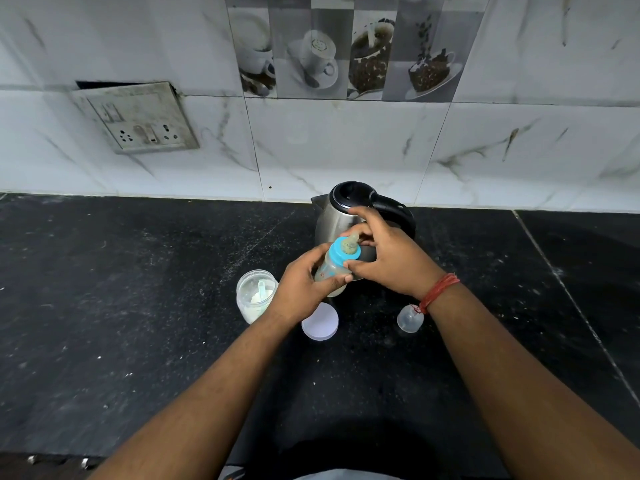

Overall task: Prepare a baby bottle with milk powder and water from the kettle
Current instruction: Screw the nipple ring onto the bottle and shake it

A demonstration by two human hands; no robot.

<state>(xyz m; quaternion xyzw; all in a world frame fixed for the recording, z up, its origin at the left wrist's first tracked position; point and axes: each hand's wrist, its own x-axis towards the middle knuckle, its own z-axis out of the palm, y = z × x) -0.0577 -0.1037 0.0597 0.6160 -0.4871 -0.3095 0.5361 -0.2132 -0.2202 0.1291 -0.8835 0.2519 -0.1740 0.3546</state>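
A baby bottle [333, 271] with a blue collar and a pale teat is held tilted above the black counter [138, 306], in front of the steel kettle [341, 216]. My left hand [306, 285] grips the bottle's body from the left. My right hand [391, 258] curls round the blue collar, thumb under it and fingers past the teat. An open milk powder jar [255, 294] with a light blue scoop inside stands left of my left hand.
The jar's white lid [320, 322] lies flat on the counter below the bottle. A clear bottle cap [409, 318] stands under my right wrist. A socket plate [138, 117] hangs on the tiled wall at the left.
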